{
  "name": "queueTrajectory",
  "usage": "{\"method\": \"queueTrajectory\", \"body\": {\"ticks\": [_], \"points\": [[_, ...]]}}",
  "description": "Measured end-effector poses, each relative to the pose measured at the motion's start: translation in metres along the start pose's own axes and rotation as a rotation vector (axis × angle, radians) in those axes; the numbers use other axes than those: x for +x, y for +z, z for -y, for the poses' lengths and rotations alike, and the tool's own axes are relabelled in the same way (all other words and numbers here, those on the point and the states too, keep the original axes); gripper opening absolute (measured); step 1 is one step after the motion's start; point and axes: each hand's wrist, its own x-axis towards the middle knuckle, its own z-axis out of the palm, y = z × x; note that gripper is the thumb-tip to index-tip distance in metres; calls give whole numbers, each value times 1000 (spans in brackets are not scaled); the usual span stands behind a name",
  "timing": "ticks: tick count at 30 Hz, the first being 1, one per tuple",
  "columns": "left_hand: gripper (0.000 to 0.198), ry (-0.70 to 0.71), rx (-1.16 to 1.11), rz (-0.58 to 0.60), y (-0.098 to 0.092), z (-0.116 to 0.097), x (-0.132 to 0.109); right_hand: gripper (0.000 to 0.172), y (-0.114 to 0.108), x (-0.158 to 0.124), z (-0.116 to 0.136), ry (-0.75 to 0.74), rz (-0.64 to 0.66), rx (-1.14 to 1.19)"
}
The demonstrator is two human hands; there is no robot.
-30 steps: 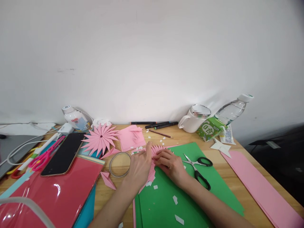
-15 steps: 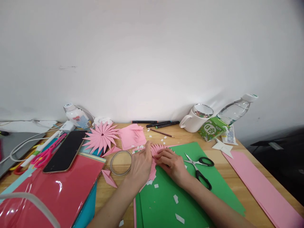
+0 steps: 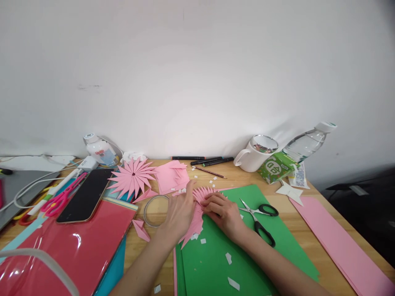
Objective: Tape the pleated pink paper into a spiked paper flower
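A curved row of pleated pink paper points (image 3: 194,228) lies over the near-left part of a green paper stack (image 3: 247,263). My left hand (image 3: 180,216) grips its left side, the index finger raised and the other fingertips largely hidden behind the hand. On the other side, my right hand (image 3: 222,211) is closed with bent fingers on the inner edge of the pleats. Black-handled scissors (image 3: 255,214) lie with blades apart on the green paper, right of my right hand. A roll of tape (image 3: 148,222) rests just left of my left hand.
A finished-looking pink paper star (image 3: 133,174) and folded pink pieces (image 3: 141,230) lie left. Behind are markers (image 3: 188,158), a pencil (image 3: 211,172), a white mug (image 3: 254,154) and a water bottle (image 3: 305,144). A phone (image 3: 88,195) rests beside red folders (image 3: 70,246). Pink strips (image 3: 336,242) lie right.
My left hand has shifted slightly left and towards me, uncovering more of the pleated pink points below it. My right hand stays nearly in place on the paper.
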Motion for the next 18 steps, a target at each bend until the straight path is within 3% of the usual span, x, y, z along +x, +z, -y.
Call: {"method": "queueTrajectory", "body": {"ticks": [10, 18], "points": [[61, -15, 235, 31, 8, -8, -2, 15, 1, -2, -3, 2, 21, -21], [49, 56, 175, -58, 17, -5, -4, 13, 0, -1, -1, 2, 22, -19]]}}
